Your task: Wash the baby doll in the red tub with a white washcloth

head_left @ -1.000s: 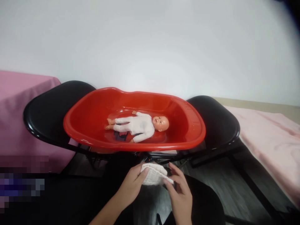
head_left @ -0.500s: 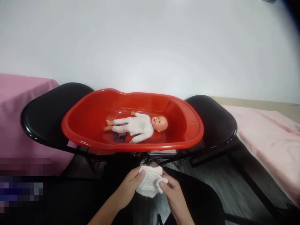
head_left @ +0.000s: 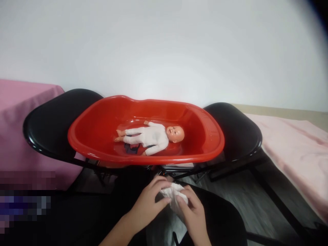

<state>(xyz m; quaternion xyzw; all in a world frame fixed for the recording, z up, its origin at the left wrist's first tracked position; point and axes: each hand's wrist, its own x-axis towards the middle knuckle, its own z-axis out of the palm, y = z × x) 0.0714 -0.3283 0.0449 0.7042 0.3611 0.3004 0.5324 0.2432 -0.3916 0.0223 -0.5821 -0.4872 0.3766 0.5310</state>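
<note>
A small white cloth (head_left: 175, 196), bunched up, is held between both hands in front of the tub. My left hand (head_left: 151, 198) grips its left side, fingers curled over the top and thumb pressed to the front. On the other side my right hand (head_left: 193, 208) pinches the cloth between thumb and fingers. Beyond them, a baby doll (head_left: 155, 138) in a white outfit lies on its back in a red baby bathtub (head_left: 210, 143). Its head points right, and its bare feet point left. Something dark shows on the tub floor near its legs.
Black chairs stand left (head_left: 51, 126) and right (head_left: 238, 133) at the tub's ends. A pink-covered surface (head_left: 20, 112) is at far left, and a pale pink blanket (head_left: 297, 147) at far right. A white wall (head_left: 164, 48) rises behind.
The cloth was spread flatter between my hands and is now crumpled smaller. My left hand has moved right and closed over it, nearer my right hand. The doll has stayed put.
</note>
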